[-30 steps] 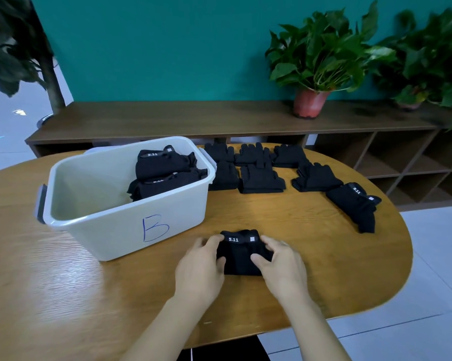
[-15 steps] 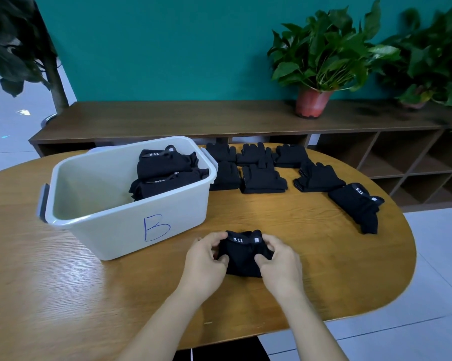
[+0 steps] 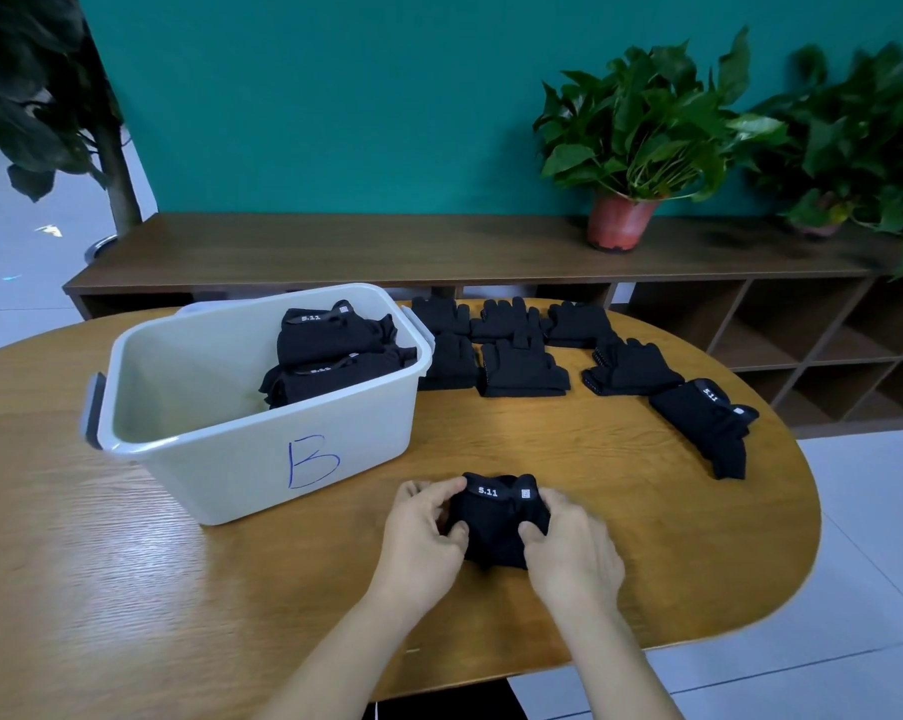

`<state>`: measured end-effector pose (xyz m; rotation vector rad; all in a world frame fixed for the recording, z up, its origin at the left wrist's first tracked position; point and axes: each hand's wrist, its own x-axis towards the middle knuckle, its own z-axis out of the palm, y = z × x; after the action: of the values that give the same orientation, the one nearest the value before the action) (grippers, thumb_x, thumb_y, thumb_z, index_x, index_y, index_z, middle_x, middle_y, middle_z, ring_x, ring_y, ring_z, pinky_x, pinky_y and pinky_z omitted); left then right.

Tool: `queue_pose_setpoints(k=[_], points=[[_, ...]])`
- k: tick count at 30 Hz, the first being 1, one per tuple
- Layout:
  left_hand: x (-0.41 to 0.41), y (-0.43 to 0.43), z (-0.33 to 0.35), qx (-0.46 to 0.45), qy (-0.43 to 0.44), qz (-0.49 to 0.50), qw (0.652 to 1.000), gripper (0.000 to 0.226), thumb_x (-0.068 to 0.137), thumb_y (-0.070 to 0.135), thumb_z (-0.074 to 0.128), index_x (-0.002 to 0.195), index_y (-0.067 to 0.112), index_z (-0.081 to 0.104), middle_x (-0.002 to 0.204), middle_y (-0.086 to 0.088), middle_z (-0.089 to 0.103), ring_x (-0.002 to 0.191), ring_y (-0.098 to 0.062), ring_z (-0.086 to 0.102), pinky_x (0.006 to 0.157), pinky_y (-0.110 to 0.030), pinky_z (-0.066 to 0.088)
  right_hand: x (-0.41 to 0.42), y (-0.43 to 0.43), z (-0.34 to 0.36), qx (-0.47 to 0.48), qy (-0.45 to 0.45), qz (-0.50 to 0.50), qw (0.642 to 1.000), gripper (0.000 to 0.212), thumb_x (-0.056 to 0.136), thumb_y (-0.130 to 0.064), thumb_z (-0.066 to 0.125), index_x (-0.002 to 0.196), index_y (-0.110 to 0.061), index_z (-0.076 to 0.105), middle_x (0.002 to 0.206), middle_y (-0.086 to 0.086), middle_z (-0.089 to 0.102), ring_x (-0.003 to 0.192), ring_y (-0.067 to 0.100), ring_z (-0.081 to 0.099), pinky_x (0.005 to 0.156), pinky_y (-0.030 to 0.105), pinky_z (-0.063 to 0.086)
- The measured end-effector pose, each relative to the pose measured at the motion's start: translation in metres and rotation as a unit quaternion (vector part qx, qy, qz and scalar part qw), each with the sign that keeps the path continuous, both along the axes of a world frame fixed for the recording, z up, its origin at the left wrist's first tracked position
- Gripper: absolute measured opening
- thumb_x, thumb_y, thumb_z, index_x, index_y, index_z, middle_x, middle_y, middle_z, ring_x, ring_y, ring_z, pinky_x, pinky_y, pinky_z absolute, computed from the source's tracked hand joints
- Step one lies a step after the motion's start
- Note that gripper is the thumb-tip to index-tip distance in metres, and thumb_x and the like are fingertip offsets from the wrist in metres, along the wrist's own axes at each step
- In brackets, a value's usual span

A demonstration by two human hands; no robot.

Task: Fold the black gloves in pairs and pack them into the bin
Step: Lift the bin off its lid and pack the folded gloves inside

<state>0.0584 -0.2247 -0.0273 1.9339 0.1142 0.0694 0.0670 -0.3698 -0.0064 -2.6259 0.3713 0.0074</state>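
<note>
Our left hand (image 3: 422, 532) and right hand (image 3: 568, 550) grip the folded glove pair (image 3: 498, 522), fingers curled; next, likely, lifting it into the bin (image 3: 220, 459) at ten o'clock.

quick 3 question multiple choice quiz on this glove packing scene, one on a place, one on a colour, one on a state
1. Where in the bin do the packed gloves lie?
A. at the right end as seen
B. at the left end
C. spread over the whole floor

2. What colour is the letter B on its front?
A. red
B. blue
C. black

3. What are the left hand and right hand doing?
A. lying open and idle
B. lifting the bin
C. gripping a glove bundle

Answers: 1 A, the black stack sits against the right wall; 2 B, the marker strokes are blue; 3 C, fingers of both hands curl round the bundle.
</note>
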Motion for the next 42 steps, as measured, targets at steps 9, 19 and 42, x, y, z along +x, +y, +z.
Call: queue_pose_setpoints(k=[9, 19, 42], points=[[-0.001, -0.004, 0.000, -0.019, 0.003, 0.004, 1.000, 0.049, 0.089, -0.005, 0.062, 0.127, 0.025, 0.060, 0.112, 0.005, 0.046, 0.103, -0.007, 0.053, 0.084, -0.001, 0.039, 0.001, -0.009, -0.001, 0.160, -0.016, -0.003, 0.987, 0.037, 0.093, -0.012, 0.063, 0.125, -0.028, 0.063, 0.100, -0.010, 0.062, 0.088, 0.010, 0.056, 0.069, 0.026, 0.049], [0.016, -0.002, 0.086, -0.046, -0.145, 0.015, 0.988, 0.046, 0.091, -0.003, 0.062, 0.130, 0.022, 0.060, 0.103, 0.008, 0.044, 0.093, 0.011, 0.046, 0.086, -0.001, 0.035, 0.031, -0.018, 0.077, 0.289, -0.155, 0.055, 0.943, 0.036, 0.085, -0.002, 0.071, 0.113, -0.026, 0.070, 0.101, -0.007, 0.068, 0.102, 0.014, 0.062, 0.081, 0.027, 0.049], [0.056, 0.148, 0.121, 0.060, 0.008, 0.178, 0.982, 0.041, 0.080, 0.008, 0.077, 0.114, 0.025, 0.063, 0.103, 0.007, 0.052, 0.082, -0.015, 0.066, 0.071, -0.034, 0.058, 0.152, 0.102, 0.115, 0.066, -0.117, 0.462, 0.876, 0.048, 0.099, -0.014, 0.053, 0.143, -0.033, 0.048, 0.128, -0.016, 0.050, 0.122, 0.006, 0.039, 0.108, 0.032, 0.035]])
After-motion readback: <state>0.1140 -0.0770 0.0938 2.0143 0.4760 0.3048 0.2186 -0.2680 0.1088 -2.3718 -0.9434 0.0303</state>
